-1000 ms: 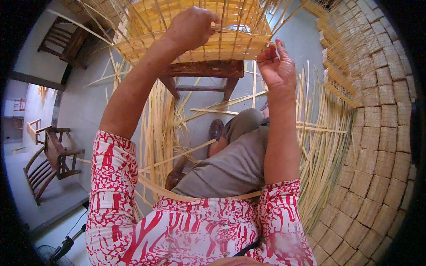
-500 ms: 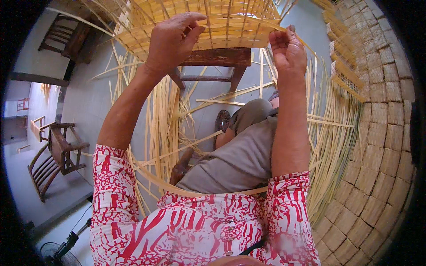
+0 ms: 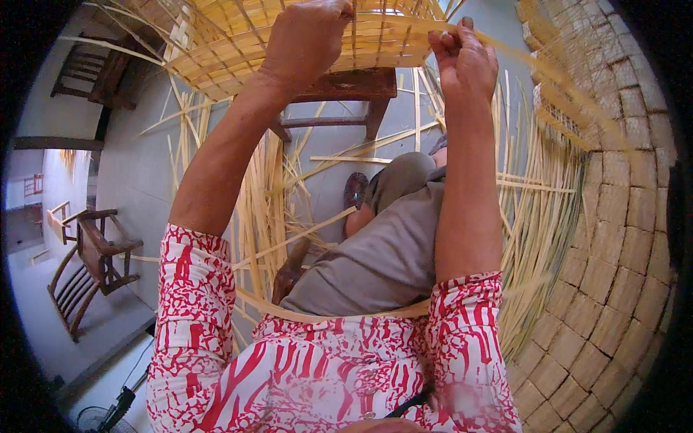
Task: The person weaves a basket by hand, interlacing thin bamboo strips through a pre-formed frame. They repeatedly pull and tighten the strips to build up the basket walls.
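Bamboo woven panel (image 3: 289, 43) rests on a dark wooden stool (image 3: 346, 86), far centre. Left hand (image 3: 307, 40) presses down on the weave, fingers curled over it. Right hand (image 3: 462, 61), fingers pinched shut on a loose bamboo strip (image 3: 548, 68) running off right. Weaving step, by the look; next probably needs the strip threaded between the strands. Loose strips (image 3: 267, 209) on the floor.
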Available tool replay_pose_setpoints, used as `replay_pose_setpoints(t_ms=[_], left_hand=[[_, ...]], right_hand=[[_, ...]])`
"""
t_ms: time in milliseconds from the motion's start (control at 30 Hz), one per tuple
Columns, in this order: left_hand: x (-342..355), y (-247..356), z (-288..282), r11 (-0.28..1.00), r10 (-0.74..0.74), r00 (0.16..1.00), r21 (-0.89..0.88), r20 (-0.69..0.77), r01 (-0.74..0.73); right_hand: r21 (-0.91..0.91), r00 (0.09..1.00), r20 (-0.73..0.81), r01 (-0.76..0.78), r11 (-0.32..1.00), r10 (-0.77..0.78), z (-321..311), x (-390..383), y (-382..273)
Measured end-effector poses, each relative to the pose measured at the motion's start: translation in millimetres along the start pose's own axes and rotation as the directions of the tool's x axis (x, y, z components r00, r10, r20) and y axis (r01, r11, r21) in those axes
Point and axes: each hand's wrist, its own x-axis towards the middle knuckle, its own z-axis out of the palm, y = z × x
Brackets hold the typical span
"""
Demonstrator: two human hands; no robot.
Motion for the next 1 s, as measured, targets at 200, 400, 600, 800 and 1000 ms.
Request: replay_pose_setpoints(t_ms=[200,400,600,800,1000], left_hand=[[-4,-20,5,0.940,0.096,0.995,0.329,0.016,-0.096],[-6,-11,3,0.943,0.054,0.998,0.326,0.041,-0.064],[-32,-36,-23,0.954,0.046,0.997,0.294,0.060,-0.061],[-74,-19,-47,0.964,-0.226,0.923,-0.208,-0.312,0.166],[-71,-12,-4,0.960,0.282,0.927,0.068,-0.247,-0.273]], right_hand=[[0.033,1.000,0.026,0.016,0.999,-0.016,11,4,13],[0.163,0.996,0.077,-0.064,0.984,0.052,-4,7,16],[0.051,0.984,0.150,-0.101,0.994,0.092,9,-27,16],[0.041,0.965,0.207,-0.173,0.984,0.161,15,-47,15],[-0.016,0.955,0.180,-0.237,0.971,0.236,4,-52,3]])
